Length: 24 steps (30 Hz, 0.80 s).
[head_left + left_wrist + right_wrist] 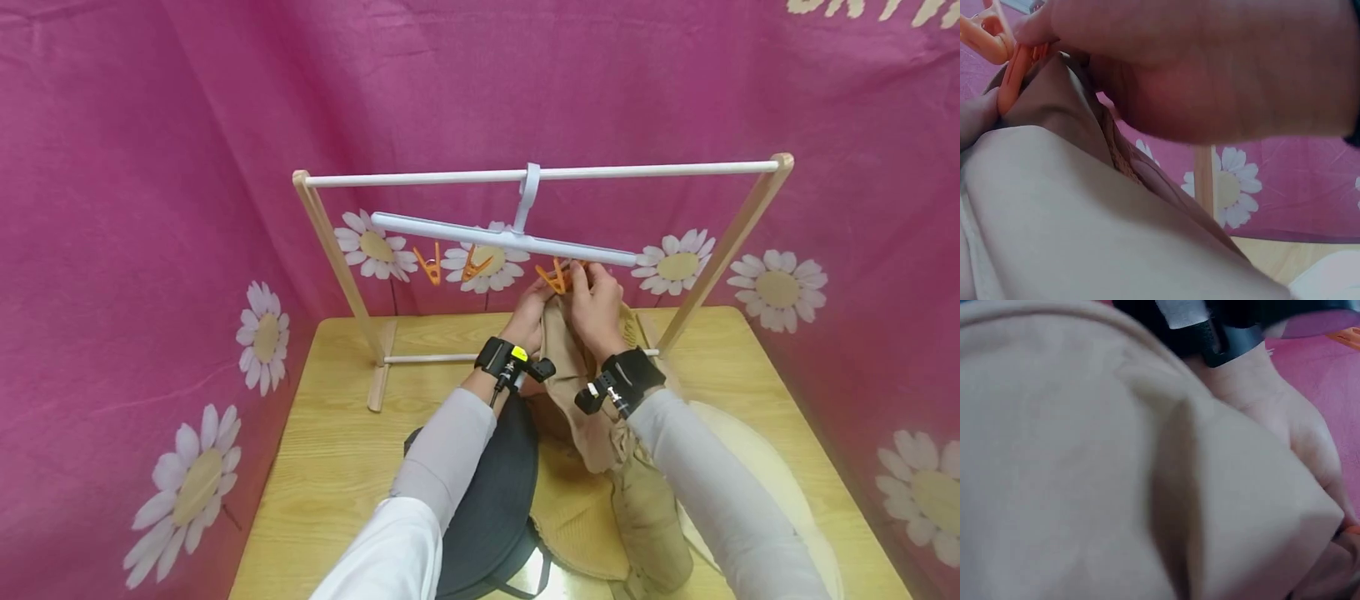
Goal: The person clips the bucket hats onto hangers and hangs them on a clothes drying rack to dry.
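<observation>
Under the right half of a light-blue hanger [450,229], both hands are at the top of a piece of tan cloth [566,350]. My right hand [597,308] pinches an orange clip [1016,81] against the cloth's upper edge, as the left wrist view shows. My left hand [525,323] grips the cloth from its left side, its fingers partly hidden behind the fabric. Close beside them hangs another orange clip [553,277]. In the right wrist view the tan cloth [1085,456] covers most of the picture, and the left palm shows behind it.
The hanger hooks over the white rod [420,177] of a wooden-sided rack. More orange clips [429,265] hang at its left. On the table [337,467] lie a dark hat [487,508], a ribbed yellow hat [577,517] and a cream round piece [765,475]. Pink curtain surrounds the table.
</observation>
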Each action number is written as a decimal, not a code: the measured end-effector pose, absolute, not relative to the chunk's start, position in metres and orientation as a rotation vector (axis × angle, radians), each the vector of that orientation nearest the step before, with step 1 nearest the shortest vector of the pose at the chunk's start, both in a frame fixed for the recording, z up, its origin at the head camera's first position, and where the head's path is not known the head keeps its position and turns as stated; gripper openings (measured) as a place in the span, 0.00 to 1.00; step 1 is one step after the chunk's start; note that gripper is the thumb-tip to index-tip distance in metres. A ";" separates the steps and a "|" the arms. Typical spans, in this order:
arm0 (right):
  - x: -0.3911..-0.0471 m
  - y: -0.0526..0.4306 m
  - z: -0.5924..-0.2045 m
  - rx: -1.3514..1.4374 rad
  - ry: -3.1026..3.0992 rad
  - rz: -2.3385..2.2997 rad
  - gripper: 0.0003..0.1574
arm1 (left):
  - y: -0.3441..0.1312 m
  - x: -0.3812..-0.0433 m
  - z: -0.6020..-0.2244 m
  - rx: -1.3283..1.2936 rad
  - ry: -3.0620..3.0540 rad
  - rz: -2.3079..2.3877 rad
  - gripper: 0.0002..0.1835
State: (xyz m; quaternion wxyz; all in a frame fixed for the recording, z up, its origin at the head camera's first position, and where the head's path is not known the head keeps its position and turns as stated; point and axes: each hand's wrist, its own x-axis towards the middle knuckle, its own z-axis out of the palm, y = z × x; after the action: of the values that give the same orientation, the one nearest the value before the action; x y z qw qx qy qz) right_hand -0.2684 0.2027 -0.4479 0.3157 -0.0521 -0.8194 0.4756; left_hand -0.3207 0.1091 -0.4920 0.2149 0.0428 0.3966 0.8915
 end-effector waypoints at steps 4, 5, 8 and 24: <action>-0.267 0.204 -0.449 -0.173 -2.171 1.255 0.22 | 0.113 -0.320 -0.490 0.112 1.110 2.434 0.19; -0.267 0.205 -0.450 -0.184 -2.176 1.262 0.22 | 0.113 -0.321 -0.490 0.127 1.120 2.424 0.19; -0.265 0.206 -0.452 -0.217 -2.190 1.272 0.23 | 0.114 -0.324 -0.490 0.157 1.143 2.409 0.19; -0.251 0.210 -0.454 -0.209 -2.169 1.474 0.23 | 0.078 -0.304 -0.500 0.631 2.364 1.761 0.42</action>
State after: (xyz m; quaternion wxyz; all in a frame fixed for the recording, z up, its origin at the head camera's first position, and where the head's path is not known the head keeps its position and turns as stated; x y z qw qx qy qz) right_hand -0.2506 0.2100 -0.4544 0.2526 -0.0769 -0.7978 0.5421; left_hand -0.3043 0.0781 -0.5003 0.0636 0.2089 0.7825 0.5831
